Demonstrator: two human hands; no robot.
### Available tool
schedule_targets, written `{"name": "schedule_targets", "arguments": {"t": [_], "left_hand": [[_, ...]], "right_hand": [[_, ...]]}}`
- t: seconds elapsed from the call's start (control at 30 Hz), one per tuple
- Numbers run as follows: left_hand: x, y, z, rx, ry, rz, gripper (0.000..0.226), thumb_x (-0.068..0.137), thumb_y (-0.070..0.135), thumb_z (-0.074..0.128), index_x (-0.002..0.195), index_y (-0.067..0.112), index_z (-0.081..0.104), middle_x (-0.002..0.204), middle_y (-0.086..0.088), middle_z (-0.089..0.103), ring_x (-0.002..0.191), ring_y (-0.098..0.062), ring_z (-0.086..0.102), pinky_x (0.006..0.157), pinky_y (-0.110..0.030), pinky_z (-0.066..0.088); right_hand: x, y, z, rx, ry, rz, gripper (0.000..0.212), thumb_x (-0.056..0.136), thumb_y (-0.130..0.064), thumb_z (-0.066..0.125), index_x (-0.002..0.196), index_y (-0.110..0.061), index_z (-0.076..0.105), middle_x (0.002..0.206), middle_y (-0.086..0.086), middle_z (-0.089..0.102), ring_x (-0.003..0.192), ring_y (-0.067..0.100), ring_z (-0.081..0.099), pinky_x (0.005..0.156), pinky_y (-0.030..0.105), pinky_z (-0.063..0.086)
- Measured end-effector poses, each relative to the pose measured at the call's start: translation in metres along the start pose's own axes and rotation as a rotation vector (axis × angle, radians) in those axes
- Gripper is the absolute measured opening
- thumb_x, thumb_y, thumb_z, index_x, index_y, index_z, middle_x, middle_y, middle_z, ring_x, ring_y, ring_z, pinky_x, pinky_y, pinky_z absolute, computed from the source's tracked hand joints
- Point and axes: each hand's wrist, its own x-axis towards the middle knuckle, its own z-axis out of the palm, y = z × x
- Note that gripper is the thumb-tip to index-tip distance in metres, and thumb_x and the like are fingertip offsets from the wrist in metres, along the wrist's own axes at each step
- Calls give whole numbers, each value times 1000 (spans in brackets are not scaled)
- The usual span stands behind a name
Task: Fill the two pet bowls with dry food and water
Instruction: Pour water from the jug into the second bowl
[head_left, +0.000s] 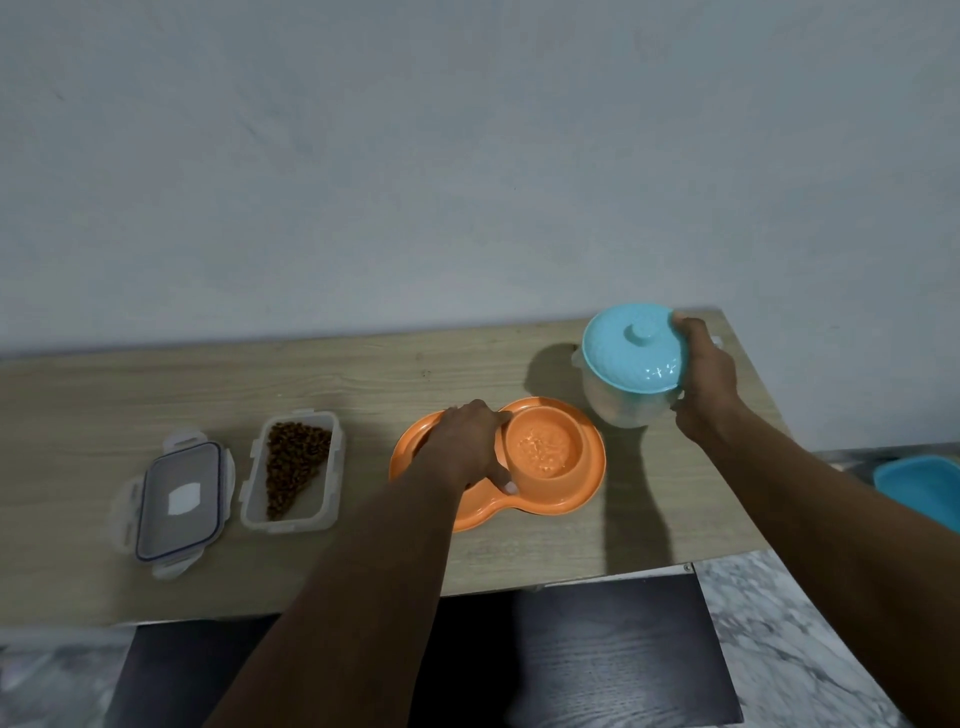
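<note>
While right hand grips blue lid atop clear pot far right, left hand lies over left cup of orange double bowl at centre; finger grasp hidden, cannot tell.

This looks like a room in a home, set up for feeding a pet. A plain painted wall, unmarked and a little uneven, backs a narrow table with a pale wood-grain laminate top, and the floor beside it is grey-veined marble-look tile. Everything on the table is ordinary household plastic: a clear clip-lock container partly filled with brown kibble, its loose clip lid lying beside it, an orange double pet feeder, and a clear pot with a turquoise lid. A blue plastic tub sits low at the right edge.
</note>
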Motion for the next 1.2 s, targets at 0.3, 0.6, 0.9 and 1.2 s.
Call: {"name": "schedule_targets", "arguments": {"t": [0.3,0.6,0.9,1.2], "left_hand": [[1,-2,2,-30,1,-9,114,48,46,96,148,30,44,135,-5,54,128,-33,50,108,-54,40],[-1,-8,8,93,42,72,114,54,65,85,151,29,37,142,-7,51,133,-31,44,115,-53,30],[-35,-41,26,31,246,-70,143,42,98,54,159,31,6,166,-8,12,152,-37,6,121,-55,15],[-56,-43,40,-195,276,-213,145,45,92,67,158,29,2,163,-13,10,151,-36,9,118,-56,24]], "right_hand": [[11,0,13,72,15,55,64,75,-56,69,126,-20,59,111,1,71,103,23,68,94,49,52],[3,10,7,-61,57,61,90,80,-89,30,144,-30,50,141,-3,58,129,25,53,106,52,45],[-8,34,10,-201,325,-68,84,91,-77,20,140,-20,58,146,14,55,140,37,43,117,52,33],[-24,69,2,-583,413,-48,35,100,-26,44,113,0,64,118,25,64,115,45,56,96,48,44]]}}
